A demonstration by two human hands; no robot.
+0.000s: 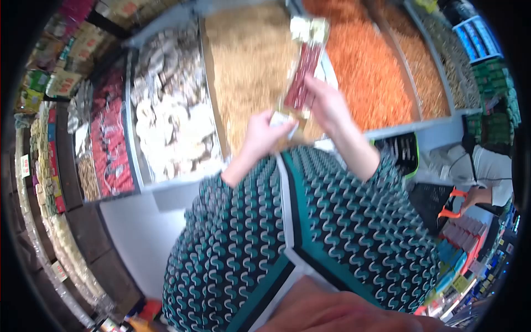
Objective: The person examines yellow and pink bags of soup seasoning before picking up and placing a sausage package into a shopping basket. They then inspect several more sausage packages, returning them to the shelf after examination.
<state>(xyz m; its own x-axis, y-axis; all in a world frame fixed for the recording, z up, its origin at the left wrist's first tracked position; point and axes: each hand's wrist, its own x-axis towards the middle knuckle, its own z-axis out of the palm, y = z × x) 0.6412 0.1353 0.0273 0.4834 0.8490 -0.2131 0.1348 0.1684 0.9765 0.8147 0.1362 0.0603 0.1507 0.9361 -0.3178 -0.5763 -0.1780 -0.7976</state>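
Note:
My right hand [327,105] is closed on a long clear pack of dark red sausage-like sticks [302,74], its thumb lying across the pack's side. The pack is tilted, its pale, shiny top end pointing away from me. At the near end, my left hand [263,133] pinches the pack beside a small white label [282,119]. Both hands are over the near part of a bin of fine tan dried goods [249,55]. Blur hides the print on the pack.
Beside the tan bin lie white dried pieces [171,122] and orange dried goods [365,72]. Red packs [110,138] fill a bin farther left. At right, another person's hand [475,200] holds a black basket [434,202] by orange handles [454,203]. Stocked shelves [50,182] curve along the left.

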